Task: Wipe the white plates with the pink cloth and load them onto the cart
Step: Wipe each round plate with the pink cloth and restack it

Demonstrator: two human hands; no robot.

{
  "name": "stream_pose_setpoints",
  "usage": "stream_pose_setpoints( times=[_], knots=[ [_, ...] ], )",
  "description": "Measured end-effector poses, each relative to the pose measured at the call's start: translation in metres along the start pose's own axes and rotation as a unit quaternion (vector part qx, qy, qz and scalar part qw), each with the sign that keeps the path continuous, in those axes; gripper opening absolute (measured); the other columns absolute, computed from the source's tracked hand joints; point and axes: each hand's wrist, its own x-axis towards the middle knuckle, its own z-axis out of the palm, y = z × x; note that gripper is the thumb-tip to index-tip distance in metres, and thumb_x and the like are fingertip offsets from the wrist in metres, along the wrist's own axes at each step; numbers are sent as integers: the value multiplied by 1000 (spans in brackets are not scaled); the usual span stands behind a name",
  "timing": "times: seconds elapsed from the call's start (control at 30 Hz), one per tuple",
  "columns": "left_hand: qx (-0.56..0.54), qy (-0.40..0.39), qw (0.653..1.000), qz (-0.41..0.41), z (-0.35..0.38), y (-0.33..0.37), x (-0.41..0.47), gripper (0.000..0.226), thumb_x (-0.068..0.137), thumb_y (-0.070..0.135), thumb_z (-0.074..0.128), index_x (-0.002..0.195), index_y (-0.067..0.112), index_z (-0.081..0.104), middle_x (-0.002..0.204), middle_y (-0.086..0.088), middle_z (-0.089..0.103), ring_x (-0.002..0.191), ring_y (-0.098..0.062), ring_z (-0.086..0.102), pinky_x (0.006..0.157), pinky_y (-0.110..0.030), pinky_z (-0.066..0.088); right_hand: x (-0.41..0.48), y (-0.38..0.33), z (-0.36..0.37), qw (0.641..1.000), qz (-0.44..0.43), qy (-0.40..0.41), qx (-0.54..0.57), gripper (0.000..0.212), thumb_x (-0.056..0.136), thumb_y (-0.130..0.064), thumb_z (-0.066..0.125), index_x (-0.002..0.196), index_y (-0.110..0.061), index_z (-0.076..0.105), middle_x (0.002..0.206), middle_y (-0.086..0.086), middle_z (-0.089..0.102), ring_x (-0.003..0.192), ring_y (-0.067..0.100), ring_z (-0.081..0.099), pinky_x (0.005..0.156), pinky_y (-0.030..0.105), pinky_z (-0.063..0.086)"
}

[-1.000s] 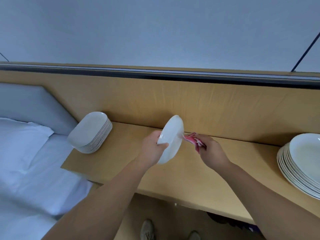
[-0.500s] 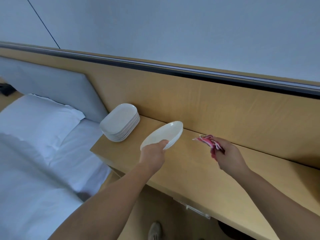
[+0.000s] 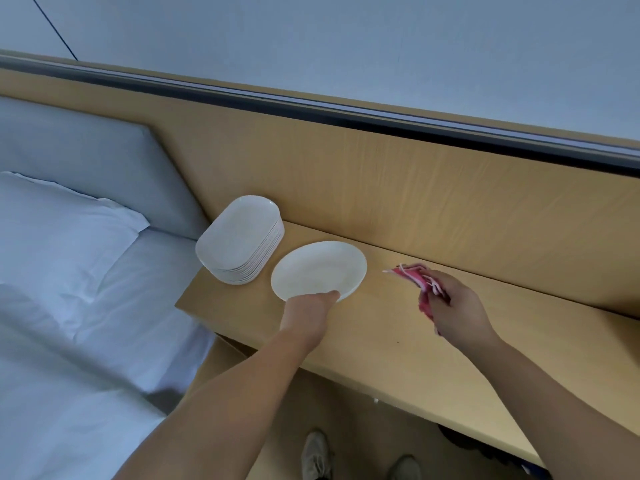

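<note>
My left hand [image 3: 310,308] grips the near rim of a round white plate [image 3: 317,268], held face up just above the wooden shelf [image 3: 381,334]. The plate sits right beside a stack of several white rounded-rectangular plates [image 3: 240,239] at the shelf's left end. My right hand [image 3: 453,306] holds the bunched pink cloth [image 3: 420,284] above the shelf, a little to the right of the plate and apart from it. No cart is in view.
A bed with a white pillow [image 3: 59,230] and sheet lies left of the shelf, with a grey headboard [image 3: 104,161] behind it. A wooden wall panel [image 3: 415,188] backs the shelf. My shoes [image 3: 315,455] show on the floor below.
The plate was upright against the cloth; it has since been tipped flat and carried left and down toward the stack. The cloth hand has drawn away from it. The view turned left.
</note>
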Motion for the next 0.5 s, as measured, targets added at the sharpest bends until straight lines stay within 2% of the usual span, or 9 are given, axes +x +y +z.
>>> stream_pose_setpoints(
  times=[0.1, 0.17, 0.27, 0.37, 0.43, 0.5],
  knots=[
    [27, -6, 999, 29, 5, -6, 7, 47, 98, 12, 40, 142, 27, 40, 126, -3, 56, 110, -26, 56, 85, -33, 50, -1, 3, 6, 1000, 20, 16, -2, 43, 88, 3, 40, 102, -28, 67, 75, 6, 61, 51, 7, 45, 52, 29, 41],
    [16, -20, 999, 37, 11, -10, 9, 43, 97, 15, 43, 138, 26, 44, 129, -2, 52, 114, -26, 53, 90, -32, 49, -3, 5, 9, 999, 35, 21, 1, 45, 88, 2, 40, 102, -30, 67, 75, 9, 61, 52, 12, 45, 50, 30, 41],
    [26, -46, 997, 51, 20, -14, 11, 40, 96, 12, 42, 134, 25, 48, 124, -3, 57, 110, -26, 56, 91, -33, 50, -7, 10, 11, 999, 43, 25, 3, 44, 87, 3, 39, 101, -27, 68, 73, 8, 61, 55, 15, 45, 50, 30, 40],
    [29, -52, 996, 68, 27, -15, 13, 40, 95, 8, 39, 130, 23, 52, 117, -2, 62, 105, -24, 60, 86, -33, 50, -12, 13, 10, 998, 57, 38, 2, 42, 87, 3, 39, 99, -25, 68, 72, 3, 61, 54, 13, 46, 48, 28, 39],
    [11, -67, 996, 66, 29, -13, 15, 45, 93, 4, 38, 130, 24, 53, 119, 0, 62, 108, -25, 59, 89, -34, 49, -16, 16, 7, 996, 68, 48, 10, 44, 88, 3, 38, 98, -28, 68, 70, -7, 61, 55, 12, 47, 48, 28, 39],
    [-3, -77, 995, 56, 29, -10, 16, 47, 92, 2, 39, 130, 25, 53, 121, 2, 61, 111, -24, 58, 91, -33, 48, -19, 19, 3, 995, 77, 57, 15, 42, 88, 4, 37, 100, -23, 68, 69, -15, 60, 55, 11, 47, 48, 28, 39]
  ],
)
